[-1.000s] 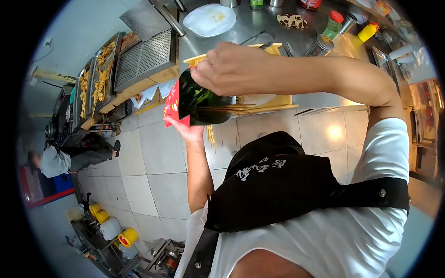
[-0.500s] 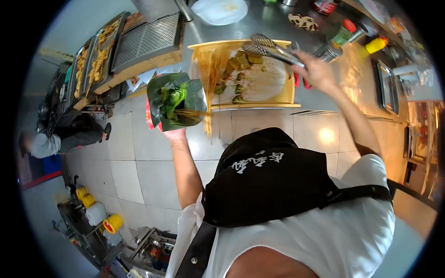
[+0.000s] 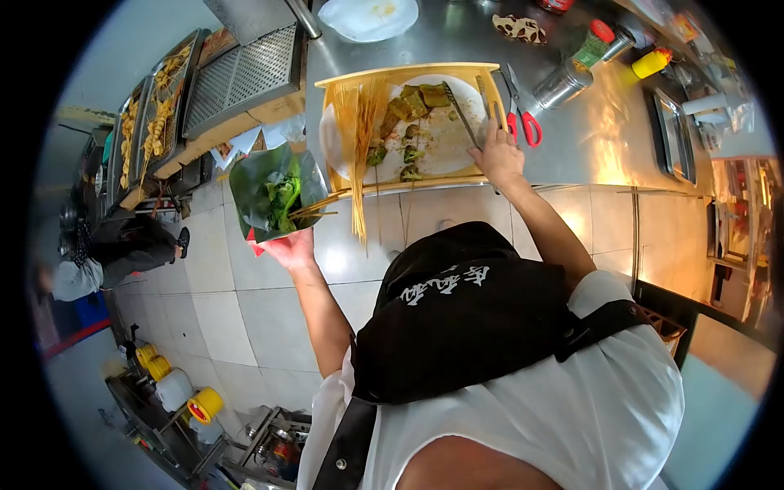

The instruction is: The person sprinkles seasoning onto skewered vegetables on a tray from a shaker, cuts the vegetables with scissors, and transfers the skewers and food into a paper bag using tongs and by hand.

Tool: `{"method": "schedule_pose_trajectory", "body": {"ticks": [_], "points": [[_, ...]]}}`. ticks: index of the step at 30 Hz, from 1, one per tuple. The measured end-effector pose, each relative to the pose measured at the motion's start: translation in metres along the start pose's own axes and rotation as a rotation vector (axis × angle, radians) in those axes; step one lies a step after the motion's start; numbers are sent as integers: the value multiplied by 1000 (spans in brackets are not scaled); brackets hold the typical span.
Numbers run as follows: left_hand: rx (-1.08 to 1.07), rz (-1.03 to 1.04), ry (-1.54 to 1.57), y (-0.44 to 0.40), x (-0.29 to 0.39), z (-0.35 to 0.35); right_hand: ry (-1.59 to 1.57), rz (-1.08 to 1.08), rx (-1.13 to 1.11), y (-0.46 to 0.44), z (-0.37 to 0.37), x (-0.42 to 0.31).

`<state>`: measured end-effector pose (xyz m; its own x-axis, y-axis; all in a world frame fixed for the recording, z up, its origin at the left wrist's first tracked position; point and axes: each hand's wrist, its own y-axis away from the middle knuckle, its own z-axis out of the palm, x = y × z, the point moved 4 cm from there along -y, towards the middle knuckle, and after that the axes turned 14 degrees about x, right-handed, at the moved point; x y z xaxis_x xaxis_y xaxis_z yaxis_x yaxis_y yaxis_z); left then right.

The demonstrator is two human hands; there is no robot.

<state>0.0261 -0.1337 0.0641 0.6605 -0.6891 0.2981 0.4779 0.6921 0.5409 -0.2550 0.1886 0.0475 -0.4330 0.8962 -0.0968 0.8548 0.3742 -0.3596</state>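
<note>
Bag of greens (image 3: 244, 184) gripped in left hand (image 3: 292, 248), skewers (image 3: 313, 208) poking out, right hand (image 3: 500, 155) clamping tongs (image 3: 462, 114) over wooden tray's (image 3: 408, 70) right end.

Table (image 3: 445, 37): metal, smooth, glossy with bright glare. Tray (image 3: 408, 69): pale wood rim, satin. Skewers (image 3: 359, 151): bare wood, matt. Tongs (image 3: 463, 116): metal, dull sheen. Scissors (image 3: 532, 131): metal blades, smooth red plastic grips. Bag (image 3: 248, 181): slick dark inside, coated paper or film, can't tell which. Rack (image 3: 242, 86): perforated metal, dull. Apron (image 3: 465, 335): black cloth, matt. Shirt (image 3: 555, 400): white cloth, creased. Floor (image 3: 269, 327): smooth tile, slight gloss. Bucket (image 3: 206, 403): yellow plastic.
</note>
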Motion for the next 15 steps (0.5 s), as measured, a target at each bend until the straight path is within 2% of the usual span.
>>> {"method": "schedule_pose_trajectory", "body": {"ticks": [3, 5, 7, 9, 12, 15], "points": [[27, 91, -87, 4, 8, -8, -115, -126, 87, -2, -26, -18], [25, 120, -104, 7, 10, -11, -452, -131, -144, 32, -1, -37], [20, 120, -117, 8, 9, -8, -676, -23, -619, 65, 14, -74], [25, 110, -125, 13, 10, -4, -1044, 686, -1021, 99, 13, -103], [59, 3, -89, 17, 10, -8, -1297, 885, -935, 105, 30, -126], [17, -39, -102, 13, 12, -11, -1336, 816, -808, 102, 17, -120]]}}
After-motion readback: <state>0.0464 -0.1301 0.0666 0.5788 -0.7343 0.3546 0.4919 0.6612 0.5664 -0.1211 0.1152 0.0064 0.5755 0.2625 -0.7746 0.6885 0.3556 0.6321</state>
